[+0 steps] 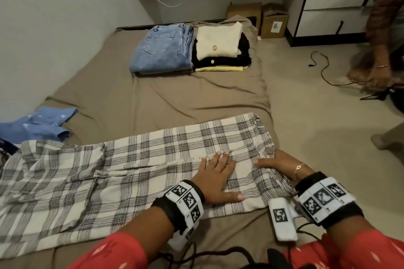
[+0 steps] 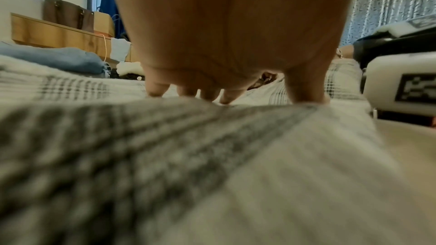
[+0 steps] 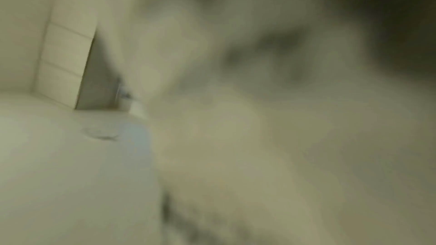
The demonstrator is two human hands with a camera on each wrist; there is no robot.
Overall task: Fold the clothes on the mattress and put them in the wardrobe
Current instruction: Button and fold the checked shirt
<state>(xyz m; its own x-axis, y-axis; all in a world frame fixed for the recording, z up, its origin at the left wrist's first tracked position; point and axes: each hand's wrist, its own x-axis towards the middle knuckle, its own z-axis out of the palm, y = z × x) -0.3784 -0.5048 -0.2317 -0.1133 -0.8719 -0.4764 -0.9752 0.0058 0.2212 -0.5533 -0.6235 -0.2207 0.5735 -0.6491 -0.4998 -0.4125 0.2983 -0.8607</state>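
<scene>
We are in a home bedroom: a floor mattress (image 1: pixel 153 98) bears folded clothes (image 1: pixel 188 48), a wardrobe (image 1: pixel 332 0) stands nearby.

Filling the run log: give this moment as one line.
step: folding plaid garment | left hand: flat on it | right hand: gripping its edge | folded stacks: on mattress

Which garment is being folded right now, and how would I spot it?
Look at the near end of the mattress. The checked garment lies spread there under the left hand, the only black-and-white plaid among plain clothes.
</scene>
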